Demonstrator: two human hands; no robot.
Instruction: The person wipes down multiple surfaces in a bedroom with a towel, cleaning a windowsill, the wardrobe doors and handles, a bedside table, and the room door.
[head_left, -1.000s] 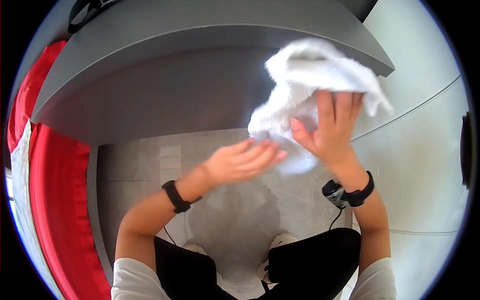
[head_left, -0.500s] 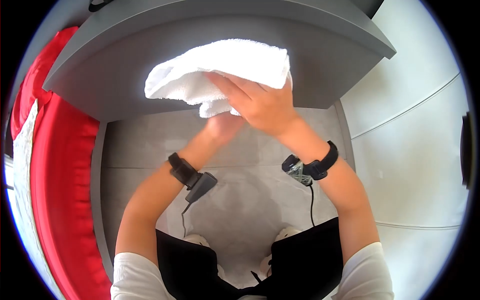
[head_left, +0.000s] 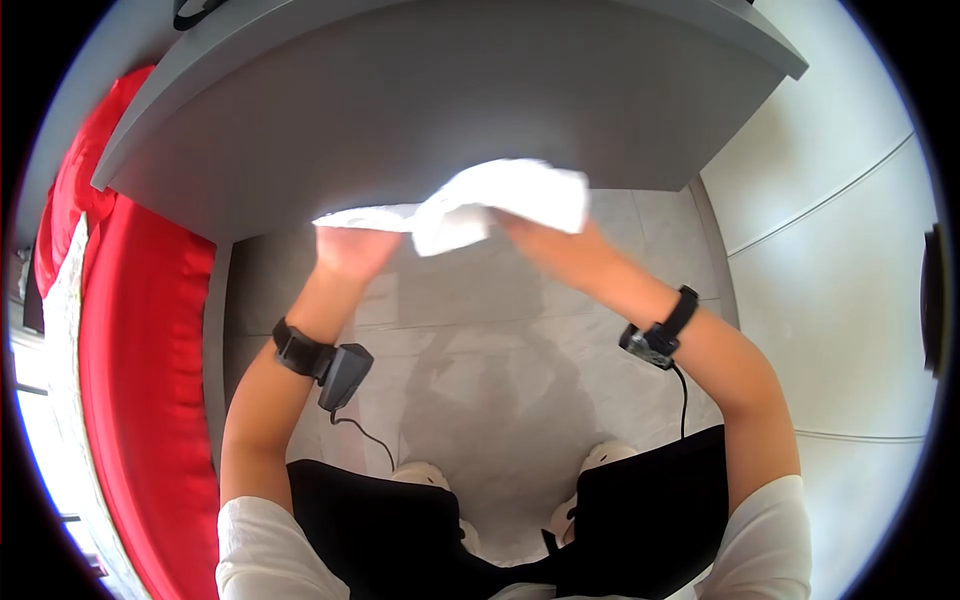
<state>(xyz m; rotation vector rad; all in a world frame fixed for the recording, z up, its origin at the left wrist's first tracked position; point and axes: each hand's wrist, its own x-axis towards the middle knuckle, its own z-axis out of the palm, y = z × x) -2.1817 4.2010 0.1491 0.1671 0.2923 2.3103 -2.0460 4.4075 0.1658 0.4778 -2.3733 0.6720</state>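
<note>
A white towel (head_left: 510, 188) is stretched between my two hands in front of the grey panel, its fabric smeared by motion. My left hand (head_left: 355, 252) grips the towel's left end, with its fingers mostly covered by the cloth. On the other side, my right hand (head_left: 525, 232) has hold of the wider, bunched part. The towel drapes over it and hides most of the fingers. Black straps with small devices and cables go round both forearms.
Grey furniture with an overhanging top (head_left: 450, 90) stands right in front. Red fabric (head_left: 150, 330) lines the left side, and white panels (head_left: 830, 310) rise at the right. Below are the tiled floor (head_left: 480, 370) and my shoes.
My hands have moved apart, left hand to the left, and nearer to me. The towel, earlier folded up over my right hand against the panel, now hangs lower and spread between them.
</note>
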